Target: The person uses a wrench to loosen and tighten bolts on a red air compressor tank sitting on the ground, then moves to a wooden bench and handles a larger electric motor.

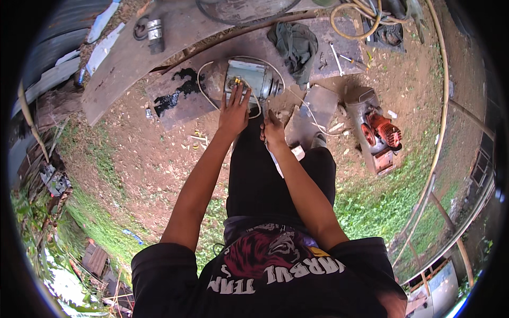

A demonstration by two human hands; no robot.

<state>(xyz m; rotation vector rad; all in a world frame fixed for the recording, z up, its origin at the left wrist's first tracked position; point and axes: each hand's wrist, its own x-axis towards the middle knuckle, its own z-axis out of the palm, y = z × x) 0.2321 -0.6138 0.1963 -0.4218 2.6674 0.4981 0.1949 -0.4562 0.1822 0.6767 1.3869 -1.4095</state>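
A grey electric motor [252, 74] lies on its side on a rusty metal sheet, its shaft end to the right and a pale cable [203, 87] looped around it. My left hand [234, 110] has its fingers stretched out onto the motor, fingertips by small yellow pieces at the wiring opening; whether they touch these is unclear. My right hand [273, 130] is closed on a long pale tool [278, 165], perhaps a wrench, just below the shaft end. A wrench [336, 58] and a screwdriver [356, 62] lie farther right, beside a dark green cloth [291, 45].
A red air compressor [380, 132] stands on the dirt at right. A coiled hose [356, 33] lies at top right. A raised metal plate [111, 79] spans the upper left, holding a metal part [155, 32]. A long pole [442, 74] runs along the right side.
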